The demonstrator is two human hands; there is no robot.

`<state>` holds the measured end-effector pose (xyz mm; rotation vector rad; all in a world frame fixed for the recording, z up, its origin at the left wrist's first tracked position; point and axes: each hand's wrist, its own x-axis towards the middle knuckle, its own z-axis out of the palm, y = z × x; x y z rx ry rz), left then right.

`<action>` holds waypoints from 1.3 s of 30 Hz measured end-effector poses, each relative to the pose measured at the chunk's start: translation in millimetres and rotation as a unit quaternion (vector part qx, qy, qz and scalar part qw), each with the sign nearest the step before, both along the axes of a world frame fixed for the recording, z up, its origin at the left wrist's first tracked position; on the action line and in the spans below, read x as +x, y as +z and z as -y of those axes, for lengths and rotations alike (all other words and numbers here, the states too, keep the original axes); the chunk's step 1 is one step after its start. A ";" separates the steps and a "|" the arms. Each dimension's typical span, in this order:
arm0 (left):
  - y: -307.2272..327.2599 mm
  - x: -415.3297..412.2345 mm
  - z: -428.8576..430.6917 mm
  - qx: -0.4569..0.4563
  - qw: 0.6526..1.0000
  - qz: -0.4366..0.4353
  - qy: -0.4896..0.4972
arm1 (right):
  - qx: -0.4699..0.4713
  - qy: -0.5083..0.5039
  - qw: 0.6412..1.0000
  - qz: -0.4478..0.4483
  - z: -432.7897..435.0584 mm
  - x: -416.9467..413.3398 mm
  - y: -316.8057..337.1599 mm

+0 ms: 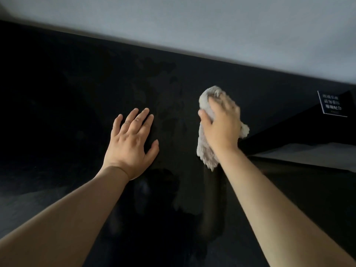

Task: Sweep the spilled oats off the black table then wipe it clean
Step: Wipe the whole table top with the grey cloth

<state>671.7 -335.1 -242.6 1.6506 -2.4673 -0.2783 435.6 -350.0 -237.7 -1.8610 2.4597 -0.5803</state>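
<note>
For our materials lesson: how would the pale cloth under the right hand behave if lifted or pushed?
Probably floppy: the cloth bunches unevenly under the right hand. Likely light, given its fluffy pile. It should slide, not roll, on the smooth black table.

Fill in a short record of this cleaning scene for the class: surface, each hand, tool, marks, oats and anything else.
surface: black table
left hand: flat, fingers spread, resting on the table
right hand: grips the cloth and presses it on the table
tool: pale fluffy cloth
marks: damp smears beyond and between the hands
oats: none visible
other: black card with white print at the right, too blurred to read
</note>
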 end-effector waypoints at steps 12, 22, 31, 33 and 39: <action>-2.0 0.9 -1.2 -0.016 1.000 -0.014 0.002 | -0.071 0.012 0.986 0.150 -57.4 -4.2 23.9; -1.8 4.0 -3.9 -0.046 0.998 -0.033 0.009 | 0.038 0.180 0.964 0.192 -140.7 40.3 25.5; 17.8 27.5 -74.5 -0.076 0.988 -0.136 -0.007 | -0.027 -0.030 0.996 0.085 -86.9 -5.0 1.3; 18.4 35.2 -100.3 -0.053 0.991 -0.125 -0.008 | -0.027 -0.014 0.998 0.058 -106.8 19.4 -4.0; 4.4 45.4 -135.2 -0.006 0.998 -0.049 -0.025 | 0.034 0.166 0.964 0.204 -188.6 45.9 27.8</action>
